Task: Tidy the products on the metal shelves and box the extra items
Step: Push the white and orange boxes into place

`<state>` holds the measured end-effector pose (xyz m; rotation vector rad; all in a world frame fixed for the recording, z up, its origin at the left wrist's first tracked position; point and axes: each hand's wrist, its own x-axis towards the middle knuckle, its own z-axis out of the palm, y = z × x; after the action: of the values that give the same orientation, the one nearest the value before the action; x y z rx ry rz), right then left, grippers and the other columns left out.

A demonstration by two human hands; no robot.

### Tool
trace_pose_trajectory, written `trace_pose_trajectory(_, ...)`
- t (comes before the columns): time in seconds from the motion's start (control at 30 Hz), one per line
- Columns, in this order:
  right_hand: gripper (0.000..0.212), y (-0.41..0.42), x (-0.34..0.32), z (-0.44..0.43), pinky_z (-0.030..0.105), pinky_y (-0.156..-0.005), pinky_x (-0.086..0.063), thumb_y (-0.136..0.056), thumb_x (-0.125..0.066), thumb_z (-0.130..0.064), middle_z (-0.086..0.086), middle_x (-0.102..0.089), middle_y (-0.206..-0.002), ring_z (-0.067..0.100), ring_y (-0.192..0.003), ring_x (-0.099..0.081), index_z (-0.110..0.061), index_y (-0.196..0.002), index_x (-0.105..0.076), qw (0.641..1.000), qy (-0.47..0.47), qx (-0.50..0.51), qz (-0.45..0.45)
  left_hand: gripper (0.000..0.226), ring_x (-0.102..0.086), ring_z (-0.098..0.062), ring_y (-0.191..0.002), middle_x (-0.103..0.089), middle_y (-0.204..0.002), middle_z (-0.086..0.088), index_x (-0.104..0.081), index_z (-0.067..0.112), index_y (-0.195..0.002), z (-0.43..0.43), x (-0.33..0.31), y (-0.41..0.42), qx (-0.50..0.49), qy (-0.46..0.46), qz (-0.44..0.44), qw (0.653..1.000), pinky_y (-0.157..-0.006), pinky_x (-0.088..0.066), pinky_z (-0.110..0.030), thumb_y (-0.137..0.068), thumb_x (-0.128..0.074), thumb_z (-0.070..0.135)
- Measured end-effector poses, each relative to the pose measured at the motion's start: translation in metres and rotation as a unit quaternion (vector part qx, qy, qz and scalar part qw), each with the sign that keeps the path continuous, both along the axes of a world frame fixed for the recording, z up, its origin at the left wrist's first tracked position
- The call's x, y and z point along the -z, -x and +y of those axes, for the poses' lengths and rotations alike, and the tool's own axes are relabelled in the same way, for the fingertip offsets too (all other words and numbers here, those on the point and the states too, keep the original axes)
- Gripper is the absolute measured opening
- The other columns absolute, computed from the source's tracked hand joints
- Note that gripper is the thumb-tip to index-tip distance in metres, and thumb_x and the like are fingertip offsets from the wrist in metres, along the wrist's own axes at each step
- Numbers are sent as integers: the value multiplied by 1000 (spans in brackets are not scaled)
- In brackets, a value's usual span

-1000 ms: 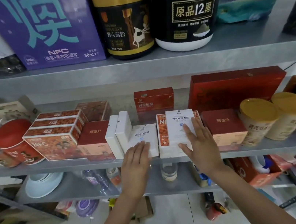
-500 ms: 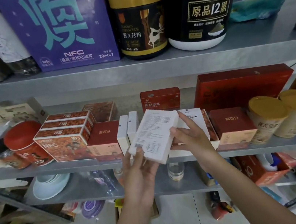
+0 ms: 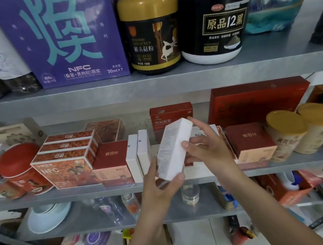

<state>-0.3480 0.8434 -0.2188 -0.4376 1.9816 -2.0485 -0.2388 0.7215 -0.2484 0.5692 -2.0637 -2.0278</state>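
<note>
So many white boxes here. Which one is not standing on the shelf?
The tilted white box held by the left hand and right hand in front of the middle shelf. The two upright white boxes stand on it side by side.

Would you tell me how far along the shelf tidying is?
Done: the orange NFC boxes sit stacked and two white boxes stand upright. In hand: the left hand and right hand hold a tilted white box before the middle shelf. Left: likely placing it, and straightening the flat white box behind it.
</note>
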Motion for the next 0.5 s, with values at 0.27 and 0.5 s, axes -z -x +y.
trace_pose_trajectory(0.27,82,-9,21,7,30,-88,-51,-83,-73,-32,-10,-58,-128,7,-110,-59,-38,-151,-26,993,27,27,-115,58,-63,-39,-114,-65,-122,-24,-45,15,-133,13,-3,2,116,-356,-30,927,-95,-54,-41,-88,-47,52)
trace_pose_trajectory(0.5,43,4,17,23,18,-59,-54,-84,-75,-23,-9,-69,-104,3,-84,-69,-43,-118,-56,990,0,107,-88,31,-73,-31,-90,-74,-101,-15,-57,4,-123,9,-4,8,-6,-232,-25,972,-70,-60,-29,-98,-53,22)
